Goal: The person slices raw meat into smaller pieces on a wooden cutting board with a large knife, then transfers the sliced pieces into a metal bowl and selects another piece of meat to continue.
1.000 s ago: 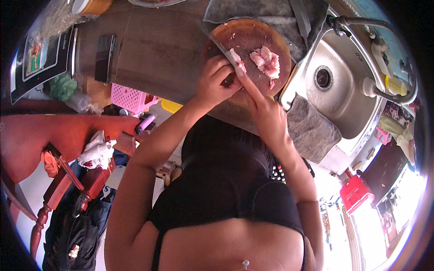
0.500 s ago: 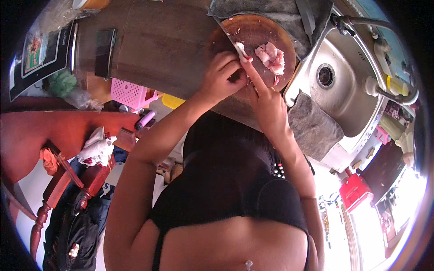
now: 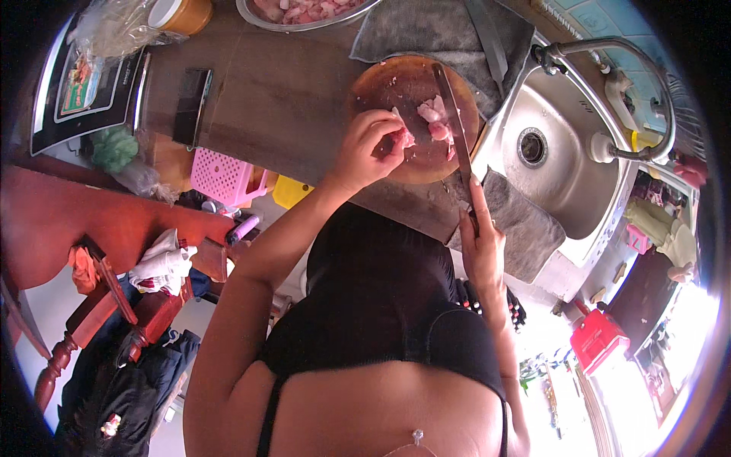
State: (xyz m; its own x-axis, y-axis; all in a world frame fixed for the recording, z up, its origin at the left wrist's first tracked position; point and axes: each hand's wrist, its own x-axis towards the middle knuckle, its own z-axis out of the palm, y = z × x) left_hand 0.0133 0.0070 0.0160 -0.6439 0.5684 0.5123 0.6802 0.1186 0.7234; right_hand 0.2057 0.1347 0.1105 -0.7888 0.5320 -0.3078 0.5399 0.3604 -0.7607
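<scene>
Over the left side of the round wooden cutting board (image 3: 381,85), my left hand (image 3: 364,152) pinches a small piece of raw meat (image 3: 408,139) between thumb and fingers. My right hand (image 3: 482,247) grips the handle of a kitchen knife (image 3: 457,122), its blade reaching up across the right part of the board, tip away from me. Close to the blade's left side lies a small heap of pink raw meat (image 3: 432,111). Little scraps dot the wood. The handle is mostly covered by my fingers.
At the far edge stands a metal bowl (image 3: 304,27) of cut meat. A second blade (image 3: 487,38) rests on a dark grey cloth (image 3: 415,30). To the right is a steel sink (image 3: 563,179) with a faucet (image 3: 647,49); another grey cloth (image 3: 525,228) drapes its near corner. A phone (image 3: 193,107) lies left.
My right hand has drawn the knife away from the meat piece, to the right and nearer me. My left hand keeps the piece. The view has shifted, bringing the bowl into sight.
</scene>
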